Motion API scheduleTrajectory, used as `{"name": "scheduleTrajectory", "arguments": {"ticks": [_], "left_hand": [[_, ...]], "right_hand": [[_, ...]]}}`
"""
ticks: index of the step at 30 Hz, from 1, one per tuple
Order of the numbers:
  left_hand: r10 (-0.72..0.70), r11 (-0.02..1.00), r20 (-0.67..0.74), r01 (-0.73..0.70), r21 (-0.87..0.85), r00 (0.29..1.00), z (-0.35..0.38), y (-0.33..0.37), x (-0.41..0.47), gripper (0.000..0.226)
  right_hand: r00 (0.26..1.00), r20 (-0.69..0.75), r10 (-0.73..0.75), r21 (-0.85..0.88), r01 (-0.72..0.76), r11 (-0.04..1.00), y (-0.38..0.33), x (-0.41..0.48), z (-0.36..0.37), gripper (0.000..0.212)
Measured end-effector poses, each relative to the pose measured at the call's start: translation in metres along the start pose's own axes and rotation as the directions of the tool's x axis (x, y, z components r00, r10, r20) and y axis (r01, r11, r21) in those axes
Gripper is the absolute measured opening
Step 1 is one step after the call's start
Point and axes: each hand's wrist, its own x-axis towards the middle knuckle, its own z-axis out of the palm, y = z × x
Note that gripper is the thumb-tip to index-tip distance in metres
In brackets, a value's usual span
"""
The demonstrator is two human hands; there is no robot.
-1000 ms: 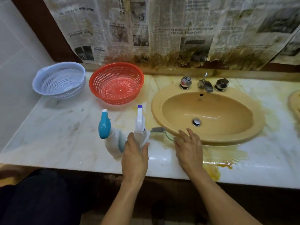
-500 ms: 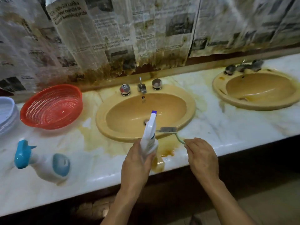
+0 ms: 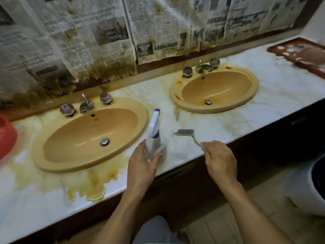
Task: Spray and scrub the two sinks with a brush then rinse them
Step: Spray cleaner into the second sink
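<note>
**Containers.** Left sink (image 3: pixel 58 166): a tan oval basin set in the desk (image 3: pixel 202 120). It is glossy inside, with a chrome drain (image 3: pixel 105 142) at the bottom; whether it holds water cannot be told. Right sink (image 3: pixel 219 88): the same pattern, further along the desk, with orange-brown marks on its left rim and around its drain. Chrome taps (image 3: pixel 86 106) stand at the back edge of each sink. A red basket (image 3: pixel 7 138) shows at the left edge of the view, mostly cut off, contents not visible. A white bin (image 3: pixel 302 191) stands on the floor at far right, its inside dark.

**Task items.** Bottle (image 3: pixel 153 136): a white sprayer with a purple nozzle tip and a blue band, upright, at the front of the desk between the two sinks, just right of the left sink's rim. Whether its base touches the desk cannot be told. The left hand (image 3: pixel 142 166) grips its body, fingers and thumb curled round it. Brush (image 3: pixel 186 133): small and pale green, with a thin curved handle and a grey head, held level over the desk between the sinks. The right hand (image 3: pixel 219 159) pinches the handle end, fingers curled.

**Surroundings.** The desk is white marble, stained yellow around both sinks. A yellow puddle (image 3: pixel 91 191) lies at its front edge below the left sink. Stained newspaper (image 3: pixel 105 32) covers the wall behind
</note>
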Motion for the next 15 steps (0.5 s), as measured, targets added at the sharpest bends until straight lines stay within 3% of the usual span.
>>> {"name": "scheduleTrajectory", "arguments": {"ticks": [7,15], "left_hand": [[-0.029,0.998,-0.048,0.027,-0.053,0.998,0.06,0.028,0.046,0.052],[-0.17,0.982,-0.184,0.15,-0.118,0.968,0.111,0.044,0.101,0.051]], "right_hand": [[0.992,-0.022,-0.123,0.057,0.124,0.991,0.043,0.068,0.029,0.018],[0.956,0.188,-0.226,0.127,0.205,0.971,0.091,0.144,0.092,0.02]]}}
